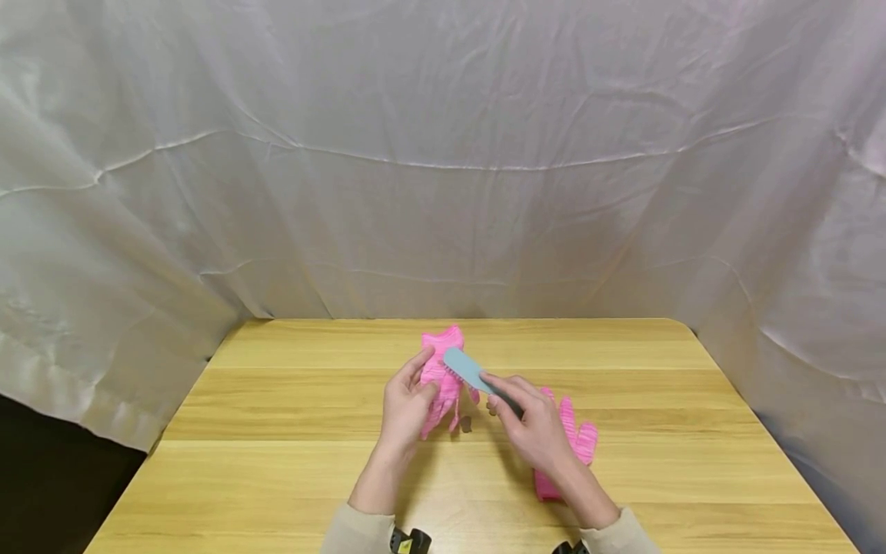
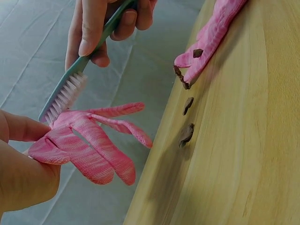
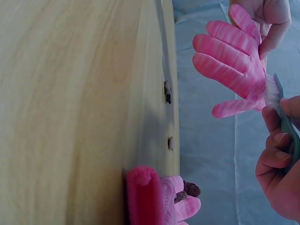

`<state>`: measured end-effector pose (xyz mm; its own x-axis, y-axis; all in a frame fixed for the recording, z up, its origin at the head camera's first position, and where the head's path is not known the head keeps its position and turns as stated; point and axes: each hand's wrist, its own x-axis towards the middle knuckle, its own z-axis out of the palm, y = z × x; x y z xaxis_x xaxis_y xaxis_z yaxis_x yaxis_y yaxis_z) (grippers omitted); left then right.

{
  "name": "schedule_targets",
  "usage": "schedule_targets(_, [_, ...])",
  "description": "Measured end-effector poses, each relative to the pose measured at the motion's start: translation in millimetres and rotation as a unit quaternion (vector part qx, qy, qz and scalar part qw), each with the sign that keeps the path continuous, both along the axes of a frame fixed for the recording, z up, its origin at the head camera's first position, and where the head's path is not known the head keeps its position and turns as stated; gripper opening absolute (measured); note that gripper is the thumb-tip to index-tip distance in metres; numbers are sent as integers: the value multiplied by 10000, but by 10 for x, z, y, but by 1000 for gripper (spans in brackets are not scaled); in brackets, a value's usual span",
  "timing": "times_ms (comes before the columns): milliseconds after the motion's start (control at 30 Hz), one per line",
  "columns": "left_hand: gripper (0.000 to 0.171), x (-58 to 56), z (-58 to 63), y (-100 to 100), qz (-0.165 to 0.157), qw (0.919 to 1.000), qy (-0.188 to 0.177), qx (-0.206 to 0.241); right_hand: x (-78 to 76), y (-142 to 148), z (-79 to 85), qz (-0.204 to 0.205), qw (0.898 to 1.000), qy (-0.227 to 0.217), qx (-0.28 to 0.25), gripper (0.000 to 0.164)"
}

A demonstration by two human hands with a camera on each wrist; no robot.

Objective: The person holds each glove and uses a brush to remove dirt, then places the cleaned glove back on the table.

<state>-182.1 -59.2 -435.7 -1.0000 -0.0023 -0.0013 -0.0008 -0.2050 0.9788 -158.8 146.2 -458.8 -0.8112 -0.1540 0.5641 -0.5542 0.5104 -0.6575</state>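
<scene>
My left hand pinches a pink knit glove and holds it up above the table, its fingers dangling down. My right hand grips the dark handle of a blue-green brush. In the left wrist view the white bristles touch the glove near its cuff end. A second pink glove lies on the table, partly hidden under my right forearm in the head view. Brown lumps sit on or against that glove's fingers in the right wrist view.
Loose brown bits lie on the wooden table beneath the raised glove. A grey-white curtain hangs behind the table and at both sides. Dark wrist devices show at my sleeves.
</scene>
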Motion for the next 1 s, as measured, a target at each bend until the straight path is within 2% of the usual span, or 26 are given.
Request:
schedule_targets(367, [63, -7, -8, -12, 23, 10000, 37, -15, -1, 2, 3, 85, 9999, 71, -103, 37])
schedule_targets(633, [65, -18, 8, -67, 316, 9995, 31, 3, 3, 30, 7, -156, 9994, 66, -303, 37])
schedule_targets(867, [65, 38, 11, 21, -115, 9999, 112, -41, -13, 17, -3, 67, 9987, 439, -247, 38])
schedule_targets(1000, [63, 51, -6, 61, -230, 9996, 189, -13, -23, 12, -18, 201, 9990, 360, -173, 39])
